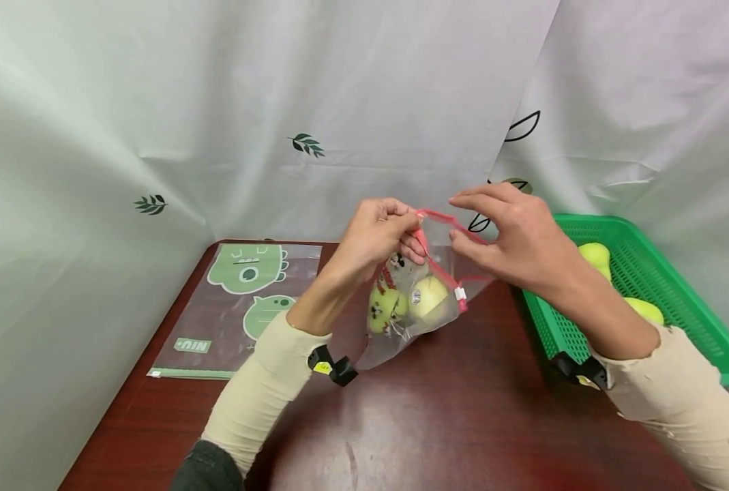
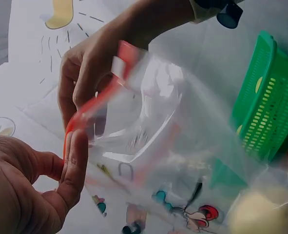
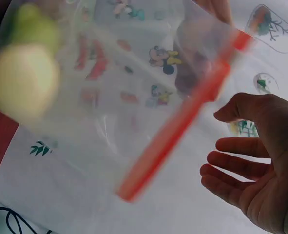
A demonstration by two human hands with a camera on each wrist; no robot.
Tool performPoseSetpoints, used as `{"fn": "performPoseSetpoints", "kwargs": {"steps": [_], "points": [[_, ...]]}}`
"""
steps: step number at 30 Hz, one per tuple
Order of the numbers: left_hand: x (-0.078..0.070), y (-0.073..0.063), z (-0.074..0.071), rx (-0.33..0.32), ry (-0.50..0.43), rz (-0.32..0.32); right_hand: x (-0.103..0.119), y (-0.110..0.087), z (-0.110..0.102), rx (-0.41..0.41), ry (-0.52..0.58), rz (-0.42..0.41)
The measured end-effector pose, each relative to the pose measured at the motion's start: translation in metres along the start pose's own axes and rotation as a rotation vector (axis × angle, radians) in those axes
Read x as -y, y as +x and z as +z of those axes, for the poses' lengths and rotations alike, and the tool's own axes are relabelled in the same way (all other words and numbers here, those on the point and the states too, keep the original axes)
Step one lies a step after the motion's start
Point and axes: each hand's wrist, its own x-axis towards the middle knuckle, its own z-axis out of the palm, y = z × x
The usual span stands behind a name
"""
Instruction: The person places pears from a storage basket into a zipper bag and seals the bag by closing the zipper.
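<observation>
A clear slider zip bag [image 1: 416, 331] with a red rim and cartoon prints hangs tilted above the table. Inside it lie a pale round fruit [image 1: 428, 299] bearing a sticker and a greener fruit [image 1: 385, 310] behind the print. My left hand [image 1: 384, 228] pinches the bag's red rim between thumb and fingers, as the left wrist view [image 2: 41, 185] also shows. The white slider [image 1: 460, 294] sits near one end of the rim. Beside the bag's mouth, my right hand [image 1: 517, 235] has its fingers spread; the right wrist view shows this hand [image 3: 260, 151] apart from the rim.
A green perforated basket [image 1: 665, 273] stands at the right, with yellow-green fruits [image 1: 644, 310] in it. Another clear zip bag [image 1: 217, 320], printed with green cartoon figures, lies flat at the left of the dark red table [image 1: 438, 423]. White curtains [image 1: 370, 102] enclose the back and sides.
</observation>
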Motion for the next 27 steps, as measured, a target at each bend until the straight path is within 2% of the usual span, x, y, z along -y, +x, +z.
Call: {"fn": "performPoseSetpoints", "kwargs": {"steps": [6, 11, 20, 27], "points": [[0.002, 0.001, 0.000, -0.019, 0.006, -0.025, -0.008, -0.005, -0.005, -0.030, -0.036, 0.057], [0.000, 0.001, -0.001, -0.022, 0.026, -0.020, -0.019, -0.010, -0.014, -0.032, -0.070, 0.105], [-0.001, 0.000, -0.001, -0.014, 0.003, 0.007, -0.042, -0.017, -0.023, 0.039, -0.131, 0.207], [-0.002, 0.000, -0.001, -0.010, 0.000, 0.009, -0.064, -0.022, -0.026, 0.135, -0.175, 0.297]]}}
